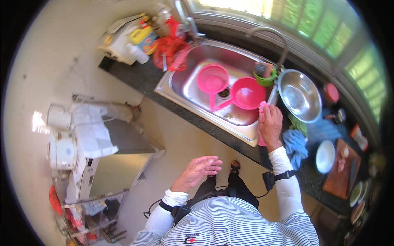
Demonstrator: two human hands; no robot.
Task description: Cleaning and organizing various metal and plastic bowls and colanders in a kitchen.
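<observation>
My right hand (270, 125) is at the near right corner of the stainless steel sink (212, 120), closed on a pink cloth (263, 107) that shows at its fingertips and beside the palm. In the basin sit a pink plastic strainer with a handle (212, 78) and a pink plastic ladle-shaped basin (248, 93), their handles meeting near the drain. My left hand (200, 170) hangs in the air before my body, fingers extended, holding nothing. A green container (265, 80) with scrubbers stands at the sink's right rim, below the curved faucet (284, 43).
Right of the sink lie a steel bowl (300, 95), blue cloth (295, 147), white bowl (325, 156) and wooden cutting board (340, 172) with a knife. Cleaning bottles (144, 38) and a red plastic bag (170, 55) stand left. A metal rack (95, 201) is at lower left.
</observation>
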